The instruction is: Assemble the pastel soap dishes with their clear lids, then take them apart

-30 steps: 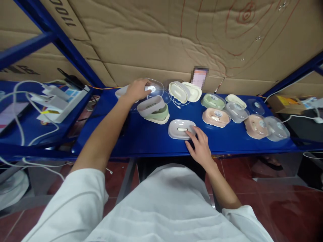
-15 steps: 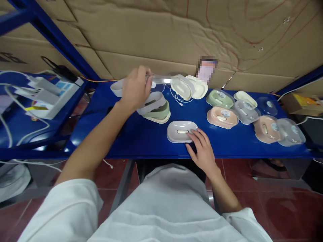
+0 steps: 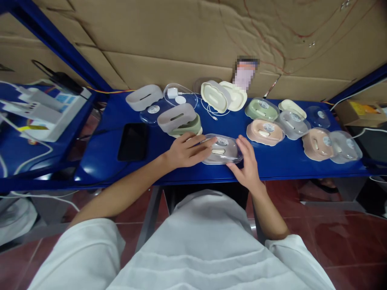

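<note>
In front of me a pale grey oval box (image 3: 225, 158) lies on the blue table, with a cream pill-shaped piece (image 3: 218, 152) at its middle. A clear plastic lid (image 3: 223, 141) with a round label sits over it; whether it is fully seated I cannot tell. My left hand (image 3: 191, 150) holds the lid's left end, its fingers reaching across the top. Around the right end my right hand (image 3: 248, 163) is curled, thumb at the near side and fingers at the far side. Just behind lie a grey slotted cover (image 3: 177, 117) and a green one (image 3: 190, 127), stacked.
Another grey slotted cover (image 3: 144, 98), a clear lid (image 3: 152, 114) and cream trays (image 3: 215, 96) lie at the back. Lidded boxes, such as a pink one (image 3: 265, 132), stand at right. A black phone (image 3: 132, 141) and a power strip (image 3: 65, 108) are at left.
My left hand has come from the back left with the clear lid, which now lies over the grey box. My right hand has shifted slightly right and curled around its end.
</note>
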### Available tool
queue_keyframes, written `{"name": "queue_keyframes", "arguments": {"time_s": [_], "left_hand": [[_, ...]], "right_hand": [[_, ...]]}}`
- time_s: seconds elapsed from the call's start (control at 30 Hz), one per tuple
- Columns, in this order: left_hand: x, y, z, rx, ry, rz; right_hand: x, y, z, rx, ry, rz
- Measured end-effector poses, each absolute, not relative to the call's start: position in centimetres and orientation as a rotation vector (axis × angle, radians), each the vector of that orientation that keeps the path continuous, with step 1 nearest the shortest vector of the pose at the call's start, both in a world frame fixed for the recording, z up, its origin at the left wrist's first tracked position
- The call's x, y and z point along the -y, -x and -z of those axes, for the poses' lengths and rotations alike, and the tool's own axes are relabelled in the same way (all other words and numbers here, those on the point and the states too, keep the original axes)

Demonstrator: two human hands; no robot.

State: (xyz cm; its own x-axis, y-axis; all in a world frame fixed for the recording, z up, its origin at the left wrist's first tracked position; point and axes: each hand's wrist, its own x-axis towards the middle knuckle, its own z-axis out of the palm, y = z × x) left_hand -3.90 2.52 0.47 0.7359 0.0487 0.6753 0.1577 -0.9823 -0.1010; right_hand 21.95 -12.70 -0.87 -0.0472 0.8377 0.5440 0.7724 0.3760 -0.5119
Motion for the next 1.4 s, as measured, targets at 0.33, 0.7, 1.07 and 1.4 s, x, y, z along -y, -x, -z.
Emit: {"name": "queue_keyframes", "arguments": {"time_s": [0.33, 0.7, 1.07, 1.4], "left_hand": [[-2.9, 3.0, -2.6, 0.392, 3.496, 0.899], [-3.3, 2.9, -1.1, 0.596, 3.539, 0.791], [-4.0, 3.3, -0.9, 0.547, 3.499, 0.74], [-4.1, 3.9, -0.8, 0.582, 3.325, 0.492]], "right_hand": [[12.4, -22.0, 0.6, 1.858, 1.462, -0.368], [12.3, -21.7, 1.2, 1.899, 1.584, -0.238], [12.1, -21.9, 1.6, 1.826, 1.613, -0.282], [12.3, -21.6, 1.2, 1.915, 1.567, -0.312]]}}
